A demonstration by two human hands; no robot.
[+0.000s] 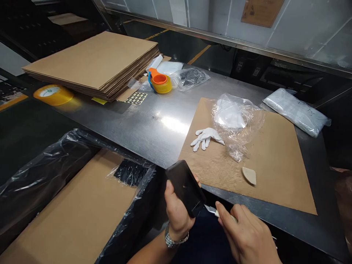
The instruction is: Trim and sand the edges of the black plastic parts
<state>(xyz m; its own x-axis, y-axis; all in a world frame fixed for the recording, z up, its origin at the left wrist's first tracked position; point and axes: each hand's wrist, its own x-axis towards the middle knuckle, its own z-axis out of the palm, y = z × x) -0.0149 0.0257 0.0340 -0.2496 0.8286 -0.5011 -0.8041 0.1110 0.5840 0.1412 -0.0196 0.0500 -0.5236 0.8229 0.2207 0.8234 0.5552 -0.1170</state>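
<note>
My left hand (178, 211) is closed around a black rectangular plastic case (184, 187), tilted with its long side up and away from me. Its thumb lies along the left edge, and fingertips show at the right edge. In my right hand (249, 233) is a small knife (211, 209) with a pale handle, my index finger stretched along it. The blade points left, close to the case's lower right corner; whether it touches is unclear. Beyond my hands, a white glove (206, 138) and a beige wedge-shaped pad (249, 176) lie on a cardboard sheet (277, 187).
Clear plastic bags (236, 115) lie on the cardboard, with a wrapped packet (298, 110) at the right. The metal table (143, 128) also bears stacked cardboard (96, 58), an orange tape dispenser (160, 81) and a yellow tape roll (53, 94). A plastic-lined box (74, 205) stands at lower left.
</note>
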